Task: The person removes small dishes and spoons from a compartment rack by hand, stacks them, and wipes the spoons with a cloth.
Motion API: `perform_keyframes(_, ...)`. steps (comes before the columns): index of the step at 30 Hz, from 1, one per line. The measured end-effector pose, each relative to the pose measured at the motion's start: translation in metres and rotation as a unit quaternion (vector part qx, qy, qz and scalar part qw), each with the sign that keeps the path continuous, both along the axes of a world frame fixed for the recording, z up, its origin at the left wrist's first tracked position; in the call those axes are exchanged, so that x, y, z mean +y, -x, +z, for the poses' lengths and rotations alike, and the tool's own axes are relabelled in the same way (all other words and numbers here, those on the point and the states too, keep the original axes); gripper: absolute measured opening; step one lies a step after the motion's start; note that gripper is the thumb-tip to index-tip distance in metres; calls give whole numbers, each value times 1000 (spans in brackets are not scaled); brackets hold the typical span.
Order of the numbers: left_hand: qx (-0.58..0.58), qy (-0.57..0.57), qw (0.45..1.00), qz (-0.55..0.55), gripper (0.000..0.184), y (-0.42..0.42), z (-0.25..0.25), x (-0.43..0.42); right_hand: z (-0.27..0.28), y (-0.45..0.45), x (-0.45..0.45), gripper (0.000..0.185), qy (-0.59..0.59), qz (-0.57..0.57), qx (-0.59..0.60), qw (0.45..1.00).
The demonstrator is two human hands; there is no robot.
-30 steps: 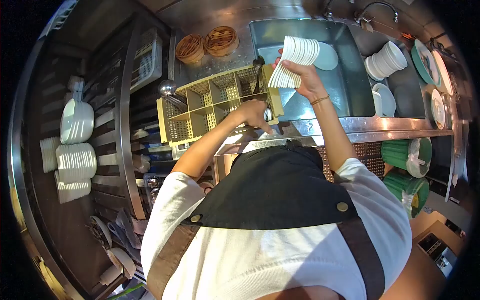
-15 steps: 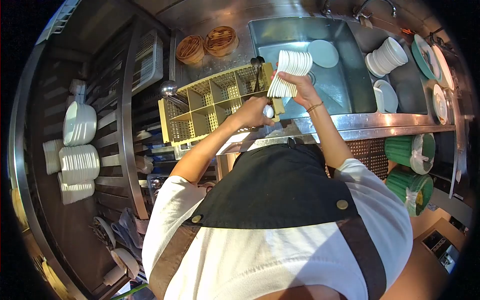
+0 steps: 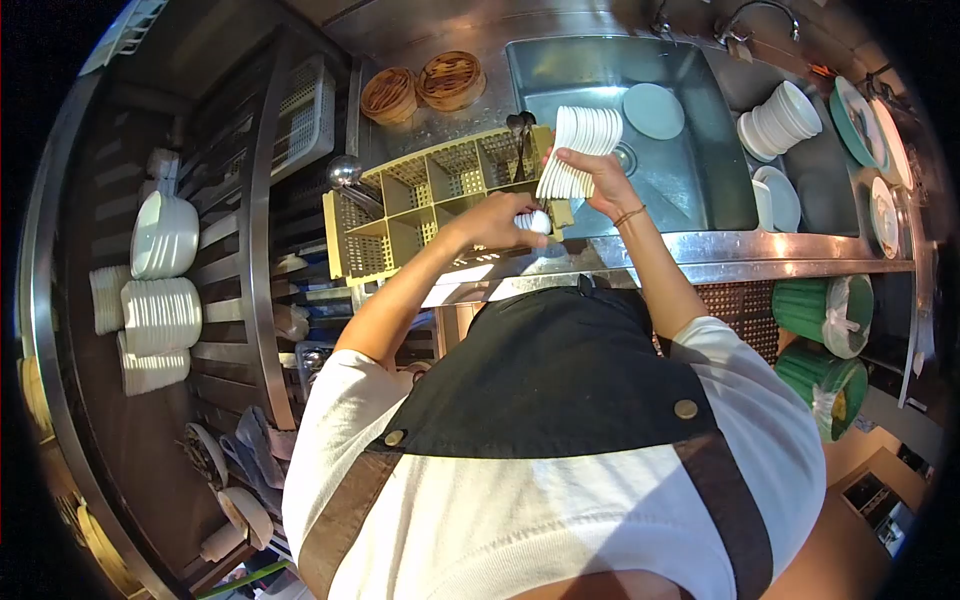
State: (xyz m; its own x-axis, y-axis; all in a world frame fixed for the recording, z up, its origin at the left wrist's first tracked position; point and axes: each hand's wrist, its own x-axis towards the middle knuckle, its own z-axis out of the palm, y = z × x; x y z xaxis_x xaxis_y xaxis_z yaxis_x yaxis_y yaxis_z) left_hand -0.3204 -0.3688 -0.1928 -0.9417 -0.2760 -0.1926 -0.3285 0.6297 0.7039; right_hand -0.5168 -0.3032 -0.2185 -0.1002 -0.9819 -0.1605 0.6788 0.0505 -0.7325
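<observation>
My right hand (image 3: 602,182) is closed around a fanned stack of white spoon-like pieces (image 3: 582,142), raised at the sink's left edge. Fingers wrapped round a small white bunch (image 3: 535,221), my left hand (image 3: 500,222) is over the front right corner of a beige divided basket (image 3: 400,196). What the bunch consists of is partly hidden by the fingers. Dark spoons (image 3: 519,130) stand in the basket's back right compartment. A metal ladle (image 3: 345,171) rests at its left end.
Two bamboo steamers (image 3: 451,80) sit behind the basket. The steel sink (image 3: 700,140) holds a pale round plate (image 3: 654,111). Stacked white bowls (image 3: 779,121) stand further right, under a faucet (image 3: 757,15). White dishes (image 3: 161,317) fill the left shelf. Green bins (image 3: 822,312) are at the lower right.
My right hand has come down and left with the white stack, nearer the basket. My left hand has risen slightly, and the white bunch shows more clearly in its fingers.
</observation>
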Motion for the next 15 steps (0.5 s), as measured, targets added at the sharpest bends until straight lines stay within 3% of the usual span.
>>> perform_keyframes(1,1,1,1000,4,52,1,2,-5,-1,1,-1,37,1,5,4,1000)
perform_keyframes(3,-102,-161,981,25,53,6,9,-17,-1,1,-1,37,2,5,9,1000)
perform_keyframes(4,-166,-151,974,5,58,10,11,-24,-1,1,-1,37,2,3,13,1000)
perform_keyframes(7,-174,-170,969,32,57,10,26,-10,1,2,0,36,-18,10,10,1000)
perform_keyframes(8,-106,-85,991,-13,60,4,-7,-13,2,2,0,36,-16,12,12,1000)
perform_keyframes(11,-163,-146,976,22,61,7,10,-12,1,2,1,35,0,11,-1,1000)
perform_keyframes(15,-152,-96,983,27,63,4,8,-14,3,8,-3,33,11,11,-7,1000)
